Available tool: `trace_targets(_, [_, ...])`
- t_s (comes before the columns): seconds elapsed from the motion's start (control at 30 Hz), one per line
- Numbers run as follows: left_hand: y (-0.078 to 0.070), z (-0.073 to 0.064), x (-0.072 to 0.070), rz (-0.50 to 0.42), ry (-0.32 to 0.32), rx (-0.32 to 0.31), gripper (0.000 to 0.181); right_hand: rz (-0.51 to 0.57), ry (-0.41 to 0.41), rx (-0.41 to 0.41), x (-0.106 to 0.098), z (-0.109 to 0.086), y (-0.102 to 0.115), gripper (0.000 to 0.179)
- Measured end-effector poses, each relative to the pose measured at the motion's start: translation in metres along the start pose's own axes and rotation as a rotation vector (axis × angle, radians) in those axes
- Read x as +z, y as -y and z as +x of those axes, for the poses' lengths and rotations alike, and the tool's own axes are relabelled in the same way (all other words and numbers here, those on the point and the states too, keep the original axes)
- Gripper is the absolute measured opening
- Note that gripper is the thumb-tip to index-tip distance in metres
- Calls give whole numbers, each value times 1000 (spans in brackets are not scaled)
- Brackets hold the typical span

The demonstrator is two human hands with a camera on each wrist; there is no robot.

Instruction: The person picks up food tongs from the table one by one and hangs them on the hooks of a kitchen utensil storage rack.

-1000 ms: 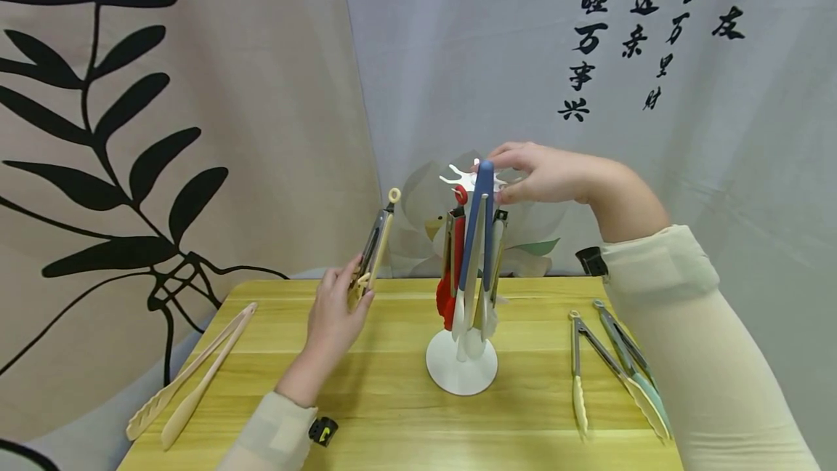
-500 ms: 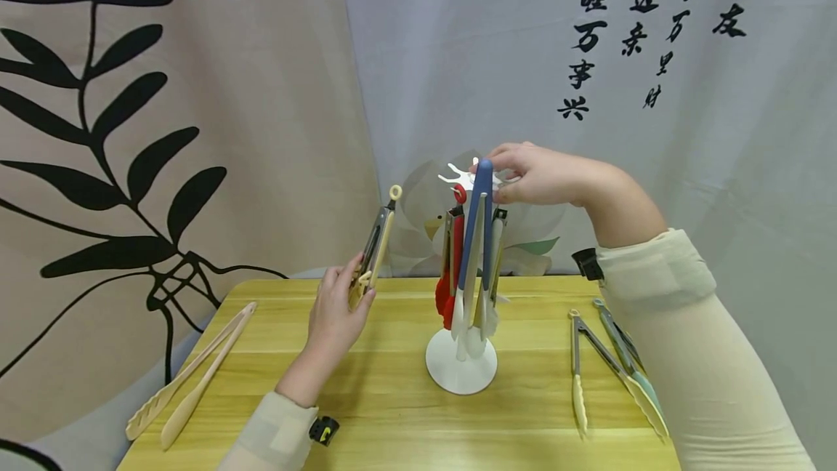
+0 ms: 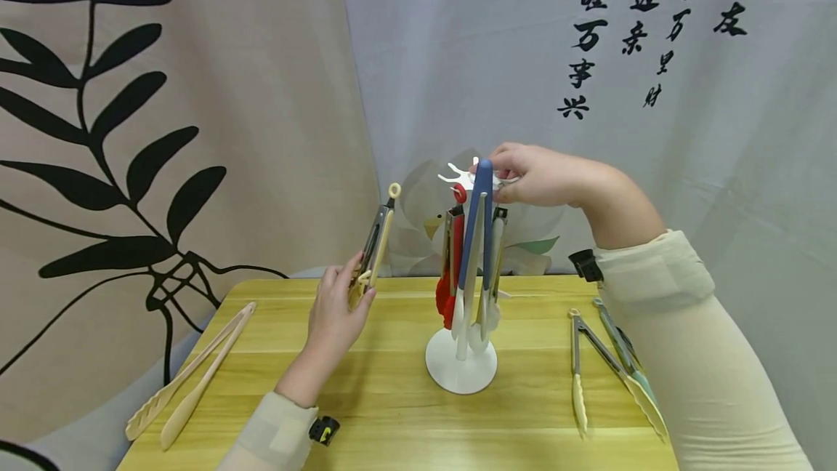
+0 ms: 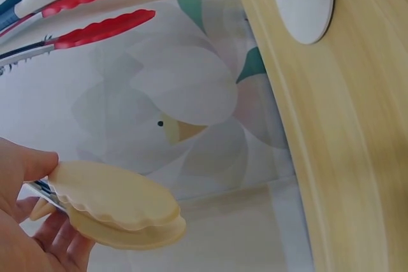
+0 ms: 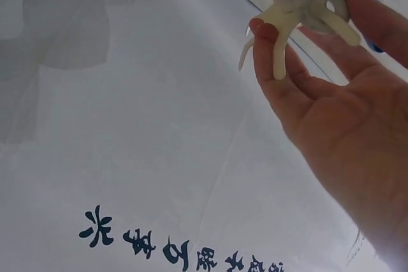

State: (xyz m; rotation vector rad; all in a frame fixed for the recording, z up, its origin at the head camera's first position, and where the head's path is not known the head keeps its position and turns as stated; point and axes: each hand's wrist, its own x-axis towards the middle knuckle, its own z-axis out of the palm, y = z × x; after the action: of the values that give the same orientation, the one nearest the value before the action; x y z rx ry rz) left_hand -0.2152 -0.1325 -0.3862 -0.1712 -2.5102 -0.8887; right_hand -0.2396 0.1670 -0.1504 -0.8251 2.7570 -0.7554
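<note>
My left hand [image 3: 336, 315] holds a pair of cream kitchen tongs [image 3: 379, 242] upright left of the stand, ring end up. Their scalloped cream heads [image 4: 118, 199] show in the left wrist view, between thumb and fingers. My right hand [image 3: 532, 173] grips the white hooked top [image 5: 280, 23] of the utensil stand, fingers curled among the hooks. Right by those fingers, blue-handled tongs [image 3: 482, 216] with white heads hang at the front. Red tongs [image 3: 451, 267] hang on the left, and another pair of tongs [image 3: 500, 238] is partly hidden behind the blue ones.
The stand's round white base [image 3: 461, 369] rests on the wooden table [image 3: 366, 405]. Beige tongs [image 3: 196, 376] lie spread on the left. At right lie cream-tipped tongs [image 3: 578, 376] and teal tongs [image 3: 617, 340], the teal ones partly behind my right sleeve. A curtain [image 3: 281, 129] hangs behind.
The white heads of the blue tongs have swung slightly to the right. My right forearm has shifted a little left; the left hand stays nearly still with its tongs.
</note>
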Motion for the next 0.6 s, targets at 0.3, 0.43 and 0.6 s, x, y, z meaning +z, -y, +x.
trace_targets(0.3, [-1, 0, -2, -21, -2, 1, 65, 9, 17, -57, -1, 1, -6, 27])
trace_targets(0.43, [-2, 0, -2, -30, -1, -2, 65, 45, 34, -86, -3, 1, -11, 28])
trace_targets(0.6, [-4, 0, -2, -63, -4, 10, 65, 73, 43, -97, -4, 3, -14, 38])
